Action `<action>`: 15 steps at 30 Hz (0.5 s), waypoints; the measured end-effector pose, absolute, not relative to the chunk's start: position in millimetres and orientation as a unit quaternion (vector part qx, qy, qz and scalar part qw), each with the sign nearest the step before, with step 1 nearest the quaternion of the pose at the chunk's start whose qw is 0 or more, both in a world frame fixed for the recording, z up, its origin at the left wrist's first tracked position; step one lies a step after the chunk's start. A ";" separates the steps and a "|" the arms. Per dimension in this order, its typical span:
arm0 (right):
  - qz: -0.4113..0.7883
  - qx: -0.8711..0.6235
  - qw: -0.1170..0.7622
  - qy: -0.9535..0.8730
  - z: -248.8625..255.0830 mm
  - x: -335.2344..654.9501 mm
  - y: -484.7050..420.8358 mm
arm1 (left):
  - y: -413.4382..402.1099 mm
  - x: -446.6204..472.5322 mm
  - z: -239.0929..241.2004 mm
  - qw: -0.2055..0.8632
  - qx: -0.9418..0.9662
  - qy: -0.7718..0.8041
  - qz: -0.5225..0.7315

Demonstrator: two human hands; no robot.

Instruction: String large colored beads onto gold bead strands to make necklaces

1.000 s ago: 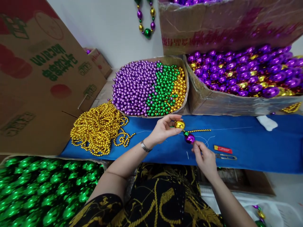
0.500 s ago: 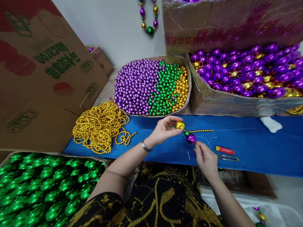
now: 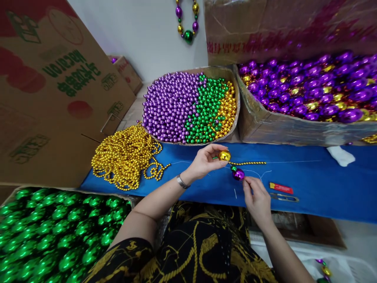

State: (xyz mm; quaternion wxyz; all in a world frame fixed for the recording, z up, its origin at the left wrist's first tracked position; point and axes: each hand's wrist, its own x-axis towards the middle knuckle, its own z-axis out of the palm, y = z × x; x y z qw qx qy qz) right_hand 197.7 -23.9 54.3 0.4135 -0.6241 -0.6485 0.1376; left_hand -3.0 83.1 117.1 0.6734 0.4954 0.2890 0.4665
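Note:
Between thumb and fingers of my left hand (image 3: 207, 160) is a shiny gold bead (image 3: 224, 156). A bit of green shows behind it, mostly hidden by the fingers. A small green bead (image 3: 233, 168) and a larger purple bead (image 3: 238, 174) hang just below and right of the gold one, with a short gap of string between. My right hand (image 3: 257, 196) is closed in a pinch at the lower right edge of the purple bead. Behind the hands, a short strand of small gold beads (image 3: 249, 163) lies on the blue cloth (image 3: 318, 188) with thin white thread running from it.
A box of small purple, green and gold beads (image 3: 173, 106) stands ahead. A box of large purple and gold beads (image 3: 306, 90) is right. Gold bead strands (image 3: 126, 157) are piled left, above green beads (image 3: 61, 232). A red-yellow packet (image 3: 281, 188) and thread snips (image 3: 284, 197) lie right.
The green and purple beads sit slightly lower and a little farther from the gold bead. Both hands keep their grips. The whole view has shifted slightly.

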 end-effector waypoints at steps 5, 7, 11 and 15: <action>0.162 -0.618 0.420 -0.644 53.1 201.4 -23.5 | 81.7 -0.5 115.8 0.683 0.477 0.288 0.472; 0.219 -0.614 0.424 -0.629 48.3 203.0 -25.0 | 81.5 0.6 116.1 0.687 0.464 0.293 0.476; 0.309 -0.611 0.436 -0.584 39.1 205.2 -27.9 | 81.8 1.5 117.8 0.722 0.419 0.291 0.468; 0.303 -0.612 0.435 -0.586 39.5 206.5 -28.5 | 82.4 1.2 116.4 0.724 0.416 0.287 0.470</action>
